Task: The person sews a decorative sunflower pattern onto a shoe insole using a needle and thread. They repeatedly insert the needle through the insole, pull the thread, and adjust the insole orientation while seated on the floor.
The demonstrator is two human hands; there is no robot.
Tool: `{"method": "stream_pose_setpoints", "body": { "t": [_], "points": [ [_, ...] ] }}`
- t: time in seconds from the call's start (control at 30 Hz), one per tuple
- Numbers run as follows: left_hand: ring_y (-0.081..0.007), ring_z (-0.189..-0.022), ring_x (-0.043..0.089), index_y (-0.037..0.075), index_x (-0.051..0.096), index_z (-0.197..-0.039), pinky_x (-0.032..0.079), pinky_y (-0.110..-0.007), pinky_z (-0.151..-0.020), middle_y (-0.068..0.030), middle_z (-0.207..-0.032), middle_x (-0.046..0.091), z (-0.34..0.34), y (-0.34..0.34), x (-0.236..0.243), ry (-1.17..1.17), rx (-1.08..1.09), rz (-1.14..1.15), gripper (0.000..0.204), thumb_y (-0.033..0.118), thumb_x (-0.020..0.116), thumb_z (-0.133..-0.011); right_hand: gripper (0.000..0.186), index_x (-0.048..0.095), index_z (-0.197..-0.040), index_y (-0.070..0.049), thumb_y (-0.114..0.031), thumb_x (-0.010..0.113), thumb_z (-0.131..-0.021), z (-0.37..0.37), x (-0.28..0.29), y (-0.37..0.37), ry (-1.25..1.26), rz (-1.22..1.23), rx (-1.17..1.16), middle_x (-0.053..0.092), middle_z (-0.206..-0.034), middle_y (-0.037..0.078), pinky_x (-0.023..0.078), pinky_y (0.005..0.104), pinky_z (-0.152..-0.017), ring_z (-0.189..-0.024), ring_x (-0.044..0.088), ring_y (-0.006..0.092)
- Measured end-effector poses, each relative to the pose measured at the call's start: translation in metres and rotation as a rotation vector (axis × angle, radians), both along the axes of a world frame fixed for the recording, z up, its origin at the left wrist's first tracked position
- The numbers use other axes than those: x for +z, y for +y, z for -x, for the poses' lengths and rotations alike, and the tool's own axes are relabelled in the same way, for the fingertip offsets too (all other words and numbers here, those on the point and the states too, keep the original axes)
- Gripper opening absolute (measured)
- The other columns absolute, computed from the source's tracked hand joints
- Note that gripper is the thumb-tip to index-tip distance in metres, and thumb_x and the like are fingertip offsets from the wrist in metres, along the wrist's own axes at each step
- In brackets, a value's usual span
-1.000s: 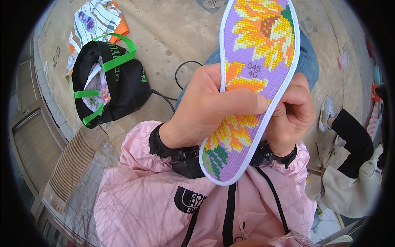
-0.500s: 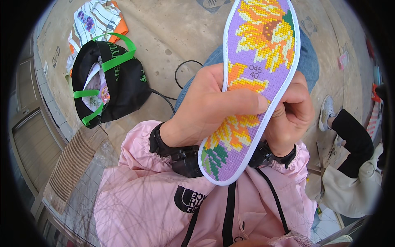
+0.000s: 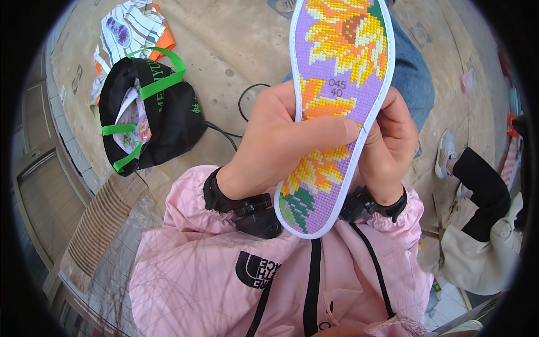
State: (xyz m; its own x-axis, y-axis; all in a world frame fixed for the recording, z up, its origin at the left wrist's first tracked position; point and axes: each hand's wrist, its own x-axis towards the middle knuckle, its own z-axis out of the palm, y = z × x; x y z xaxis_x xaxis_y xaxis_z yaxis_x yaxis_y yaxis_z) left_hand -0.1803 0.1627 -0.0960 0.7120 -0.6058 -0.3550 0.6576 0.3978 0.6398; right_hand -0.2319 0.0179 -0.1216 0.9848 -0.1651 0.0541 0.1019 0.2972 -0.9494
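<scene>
An embroidered insole (image 3: 325, 174), purple with yellow and orange flowers, green leaves and a white bound edge, is held up before me at a slight tilt. My left hand (image 3: 275, 140) grips it from the left, thumb laid across the stitched face and fingers hidden behind. My right hand (image 3: 390, 149) is closed at the right edge, with thumb and bent fingers against the binding and some fingertips out of sight behind it. By that thumb, a thin dark line on the edge is too small to identify. Each wrist wears a black strap with a device.
On the floor at left stands a black bag (image 3: 174, 121) with green handles, holding pale items. Behind it lie striped cloth (image 3: 137, 28) and another patterned insole (image 3: 118, 32). A black cable (image 3: 241, 106) runs beside my leg. Another person's leg (image 3: 480, 185) extends in at right.
Both hands and the insole have moved slightly left and up, and the insole stands a little more upright. My right hand has turned, its fingers less tightly curled at the edge.
</scene>
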Motion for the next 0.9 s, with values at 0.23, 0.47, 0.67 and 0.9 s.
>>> {"method": "stream_pose_setpoints", "body": {
  "t": [0.23, 0.47, 0.67, 0.9],
  "points": [
    [-0.0092, -0.077, 0.063, -0.003, 0.065, -0.102, 0.052, -0.026, -0.069, -0.0041, -0.092, 0.068, -0.01, 0.009, -0.011, -0.225, 0.176, -0.214, 0.025, 0.003, 0.069, -0.079, 0.019, 0.059, -0.105, 0.009, -0.002, 0.055, -0.09, 0.014, 0.068, -0.05, -0.618, 0.529, -0.498, 0.058, -0.11, 0.024, 0.048, 0.0431, -0.089, -0.104, 0.058, 0.0353],
    [-0.012, -0.074, 0.065, -0.002, 0.068, -0.098, 0.051, -0.025, -0.065, -0.0073, -0.087, 0.069, -0.009, 0.009, -0.014, -0.371, 0.219, -0.264, 0.021, 0.011, 0.07, -0.082, 0.016, 0.062, -0.1, 0.007, -0.002, 0.06, -0.086, 0.002, 0.041, -0.039, -0.568, 0.919, -0.387, 0.058, -0.101, 0.019, 0.048, 0.0388, -0.079, -0.092, 0.058, 0.0299],
    [-0.0098, -0.073, 0.064, -0.004, 0.066, -0.097, 0.052, -0.026, -0.065, -0.0055, -0.086, 0.069, -0.006, 0.0, -0.012, -0.335, 0.22, -0.215, 0.022, 0.006, 0.068, -0.077, 0.014, 0.064, -0.096, 0.004, -0.002, 0.065, -0.083, 0.005, 0.046, -0.039, -0.557, 0.618, -0.238, 0.058, -0.093, 0.015, 0.048, 0.0351, -0.071, -0.083, 0.058, 0.0252],
    [-0.0076, -0.075, 0.063, -0.003, 0.066, -0.098, 0.051, -0.025, -0.065, -0.005, -0.088, 0.069, 0.001, -0.007, -0.013, -0.447, 0.256, -0.335, 0.021, 0.005, 0.068, -0.08, 0.013, 0.068, -0.09, 0.002, 0.004, 0.07, -0.077, 0.015, 0.024, -0.038, -0.254, 0.698, -0.241, 0.06, -0.087, 0.009, 0.045, 0.0301, -0.061, -0.072, 0.057, 0.02]
  ]
}}
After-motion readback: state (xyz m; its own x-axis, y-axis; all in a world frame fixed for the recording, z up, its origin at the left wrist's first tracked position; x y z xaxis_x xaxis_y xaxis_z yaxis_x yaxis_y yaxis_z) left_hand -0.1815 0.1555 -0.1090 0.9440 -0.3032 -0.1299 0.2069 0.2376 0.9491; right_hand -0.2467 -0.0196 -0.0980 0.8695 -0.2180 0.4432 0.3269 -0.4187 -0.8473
